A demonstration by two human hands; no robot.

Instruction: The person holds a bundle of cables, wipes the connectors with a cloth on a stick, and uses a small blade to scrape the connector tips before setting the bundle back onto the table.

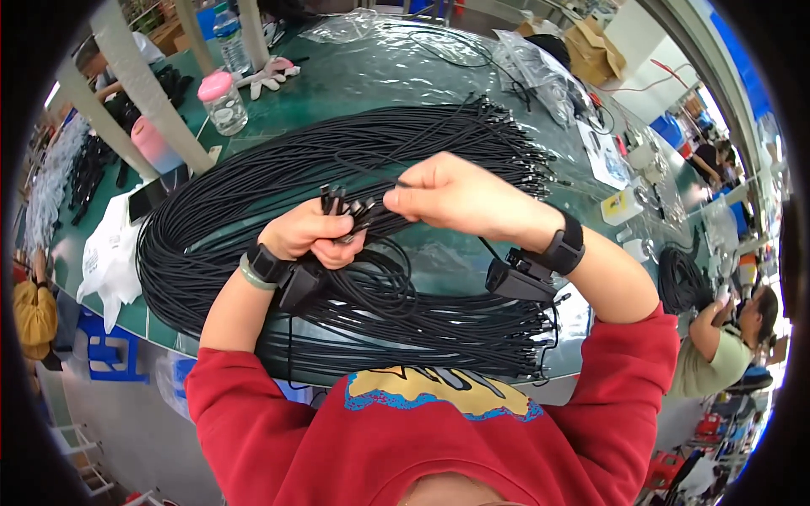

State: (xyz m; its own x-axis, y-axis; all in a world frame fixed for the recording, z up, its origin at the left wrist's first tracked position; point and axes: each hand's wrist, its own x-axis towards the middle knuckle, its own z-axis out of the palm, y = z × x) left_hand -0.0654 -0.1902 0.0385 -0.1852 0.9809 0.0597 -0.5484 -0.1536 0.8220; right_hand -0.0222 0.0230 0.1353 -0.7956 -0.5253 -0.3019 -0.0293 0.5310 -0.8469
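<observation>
My left hand [308,232] is closed around a bunch of black cables, their metal-tipped connector ends [344,207] sticking up past the thumb. Loops of the held cables [384,291] hang below and to the right of that hand. Just right of the connectors, my right hand [451,196] pinches a thin black cable between thumb and forefinger; its tip is mostly hidden by the fingers. Under both hands a large pile of black cables [211,198] lies bent in a U, with the connector ends [531,160] toward the right.
The green table [337,76] carries a pink-lidded jar [226,105], a water bottle [232,42] and a glove [272,78] behind metal posts [152,76]. A white bag [111,261] lies left. Clear plastic bags [540,80] and a yellow-labelled container [623,207] are right. Other people sit nearby.
</observation>
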